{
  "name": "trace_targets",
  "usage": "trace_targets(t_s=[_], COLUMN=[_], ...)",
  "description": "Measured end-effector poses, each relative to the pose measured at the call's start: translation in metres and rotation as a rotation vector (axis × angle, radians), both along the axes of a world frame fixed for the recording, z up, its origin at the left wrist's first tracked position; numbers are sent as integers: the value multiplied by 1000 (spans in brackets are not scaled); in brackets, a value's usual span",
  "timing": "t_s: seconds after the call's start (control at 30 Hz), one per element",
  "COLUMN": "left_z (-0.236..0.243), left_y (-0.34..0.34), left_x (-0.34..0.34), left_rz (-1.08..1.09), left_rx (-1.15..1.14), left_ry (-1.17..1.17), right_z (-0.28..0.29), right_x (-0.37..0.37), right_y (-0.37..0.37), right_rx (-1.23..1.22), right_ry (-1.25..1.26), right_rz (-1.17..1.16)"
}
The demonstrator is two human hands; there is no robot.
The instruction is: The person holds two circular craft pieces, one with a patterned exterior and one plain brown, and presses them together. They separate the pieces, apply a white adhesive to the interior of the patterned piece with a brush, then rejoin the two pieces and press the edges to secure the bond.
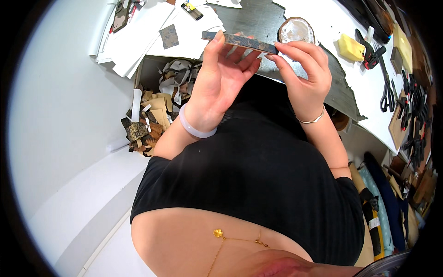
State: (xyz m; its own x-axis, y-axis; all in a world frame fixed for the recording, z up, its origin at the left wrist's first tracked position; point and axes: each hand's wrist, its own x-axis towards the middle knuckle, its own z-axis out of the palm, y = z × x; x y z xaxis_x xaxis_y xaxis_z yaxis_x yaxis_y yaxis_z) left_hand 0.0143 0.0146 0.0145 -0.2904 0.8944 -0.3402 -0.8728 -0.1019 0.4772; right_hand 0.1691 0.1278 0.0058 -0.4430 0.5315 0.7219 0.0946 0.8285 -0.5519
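Above the table's near edge I hold a slim, flat piece covered in a dark blue-grey and brown floral pattern [247, 43], seen nearly edge-on. Its exact kind cannot be told. My left hand [213, 81] supports it from below, the thumb on the near side at its left end and the fingers spread behind it. At the right end my right hand [305, 74] pinches its corner between thumb and fingertips. A small patterned swatch [169, 36] of similar look lies on white paper to the left.
A round dish with whitish residue [296, 32] stands behind my right hand. Further right lie a yellow sponge [351, 47], a red-and-black clamp [373, 57], black scissors [386, 98] and several clips [415, 124]. A phone [121, 16] rests at far left. Scraps [159, 111] fill a bin below.
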Motion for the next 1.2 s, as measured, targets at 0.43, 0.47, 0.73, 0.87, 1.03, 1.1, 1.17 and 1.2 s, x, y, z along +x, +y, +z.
trace_targets(t_s=[0.43,0.47,0.73,0.87,1.03,1.1,1.17,1.2], left_z=[0,-5,-2,-10,-17,-15,-14,-14], left_y=[-13,-17,-26,-37,-32,-26,-18,-13], left_x=[-33,-42,-63,-86,-105,-110,-114,-118], left_rz=[143,144,213,196,180,177,176,170], left_rx=[143,162,175,173,197,189,188,183], left_ry=[177,202,112,91,96,97,103,117], right_z=[23,28,-15,-6,10,17,20,20], right_x=[-30,-46,-167,-171,-173,-175,-174,-175], right_y=[35,47,124,136,149,149,144,143], right_rx=[-194,-261,380,358,177,364,462,511], right_ry=[-136,-220,-721,-540,-497,-543,-578,-595], right_rz=[128,82,-7,32,91,130,204,241])
